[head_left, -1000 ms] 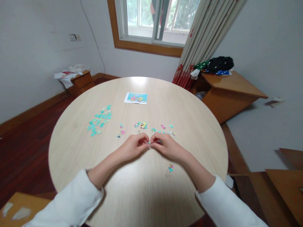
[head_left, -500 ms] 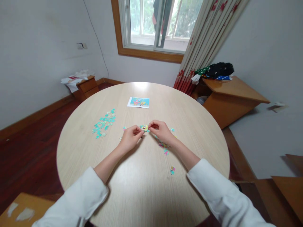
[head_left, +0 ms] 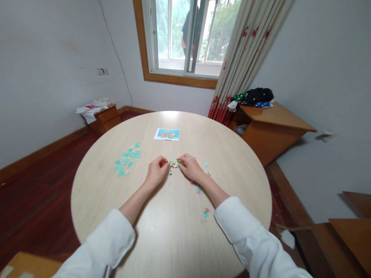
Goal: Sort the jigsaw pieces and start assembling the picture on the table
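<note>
A small joined cluster of jigsaw puzzle pieces (head_left: 174, 164), mostly yellow with some teal, lies on the table between my hands. My left hand (head_left: 156, 170) is closed in a pinch at the cluster's left edge. From the right, my right hand (head_left: 189, 168) has its fingers bent together on the cluster's right edge. A small loose puzzle piece (head_left: 170, 173) lies just below the cluster. Several multicoloured pieces (head_left: 198, 190) are beside and partly under my right wrist. Any piece inside the fingertips is too small to make out.
A spread of teal pieces (head_left: 126, 159) lies on the left of the round table (head_left: 162, 235). The printed reference picture (head_left: 167, 134) is at the back. One piece group (head_left: 206, 212) lies front right, a teal piece (head_left: 206, 164) farther back. A tilted wooden cabinet (head_left: 263, 135) stands behind.
The view has tilted up and shifted slightly right. My right fingers have come down onto the cluster's right edge. My left fingers have moved from its front to its left edge.
</note>
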Available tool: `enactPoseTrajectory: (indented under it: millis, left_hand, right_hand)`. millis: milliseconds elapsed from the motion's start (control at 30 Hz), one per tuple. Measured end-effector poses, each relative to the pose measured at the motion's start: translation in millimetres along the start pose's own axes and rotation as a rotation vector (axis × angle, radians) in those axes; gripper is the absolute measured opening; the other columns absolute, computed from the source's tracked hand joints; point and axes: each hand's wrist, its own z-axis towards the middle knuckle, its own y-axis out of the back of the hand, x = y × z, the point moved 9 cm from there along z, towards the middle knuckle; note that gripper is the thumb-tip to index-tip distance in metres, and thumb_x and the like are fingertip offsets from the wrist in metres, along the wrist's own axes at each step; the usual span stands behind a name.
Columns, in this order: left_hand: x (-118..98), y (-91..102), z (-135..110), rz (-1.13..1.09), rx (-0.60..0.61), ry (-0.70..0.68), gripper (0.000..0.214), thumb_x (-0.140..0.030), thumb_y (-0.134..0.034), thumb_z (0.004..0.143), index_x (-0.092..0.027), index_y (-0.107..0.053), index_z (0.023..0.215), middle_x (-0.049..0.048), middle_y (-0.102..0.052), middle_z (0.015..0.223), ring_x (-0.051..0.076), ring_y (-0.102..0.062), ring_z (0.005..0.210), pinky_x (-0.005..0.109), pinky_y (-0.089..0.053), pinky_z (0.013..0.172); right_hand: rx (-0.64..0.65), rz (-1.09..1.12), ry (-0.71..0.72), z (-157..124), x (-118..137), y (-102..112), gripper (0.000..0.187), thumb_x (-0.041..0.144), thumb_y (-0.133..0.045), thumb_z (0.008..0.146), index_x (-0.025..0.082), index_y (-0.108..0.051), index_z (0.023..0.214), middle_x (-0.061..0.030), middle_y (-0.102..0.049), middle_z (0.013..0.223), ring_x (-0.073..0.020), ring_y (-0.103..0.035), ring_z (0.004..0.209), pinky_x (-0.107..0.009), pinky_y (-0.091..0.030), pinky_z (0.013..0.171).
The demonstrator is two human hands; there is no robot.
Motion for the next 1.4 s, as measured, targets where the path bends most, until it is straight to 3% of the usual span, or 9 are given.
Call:
enactPoseTrajectory:
  millis: [367,700,1200,1400]
  left_hand:
    - [6,-1.5,-1,0.054,-0.007,0.006,0.012,-0.028,-0.06,0.069,-0.017,-0.062,0.064,0.0008,-0.064,0.06,0.013,-0.056,0.056,0.024,-0.04,0.057]
    - [5,-0.1,-4,0.008,-0.026,0.01,0.017,-0.031,-0.062,0.067,-0.017,-0.06,0.058,0.0024,-0.066,0.058,0.014,-0.058,0.055,0.024,-0.041,0.055]
    - [16,-14.8,-7,0.001,0.135,-0.002,0.012,-0.023,-0.062,0.068,-0.015,-0.069,0.072,0.0052,-0.071,0.068,0.016,-0.062,0.062,0.026,-0.046,0.062]
    - [15,-13.1,-5,0.047,0.144,-0.012,0.013,-0.022,-0.061,0.069,-0.016,-0.071,0.075,0.0047,-0.072,0.071,0.015,-0.061,0.062,0.026,-0.045,0.062]
  right_hand:
    - [0.036,-0.062,-0.049,-11,1,0,0.019,0.01,-0.054,0.084,0.016,-0.066,0.097,-0.0073,-0.063,0.099,-0.0178,-0.057,0.096,-0.034,-0.037,0.087]
    - [0.024,-0.017,-0.044,-6,19,-9,0.017,0.028,-0.06,0.086,0.018,-0.068,0.097,-0.0055,-0.064,0.094,-0.0156,-0.058,0.089,-0.031,-0.035,0.081]
    - [0.022,0.006,-0.011,-5,21,-19,0.017,0.017,-0.054,0.088,0.02,-0.069,0.096,-0.006,-0.066,0.096,-0.0159,-0.058,0.092,-0.03,-0.036,0.081]
    - [-0.021,0.004,-0.029,-4,14,-16,0.018,0.014,-0.054,0.087,0.018,-0.069,0.096,-0.0065,-0.066,0.095,-0.0165,-0.058,0.093,-0.031,-0.035,0.083]
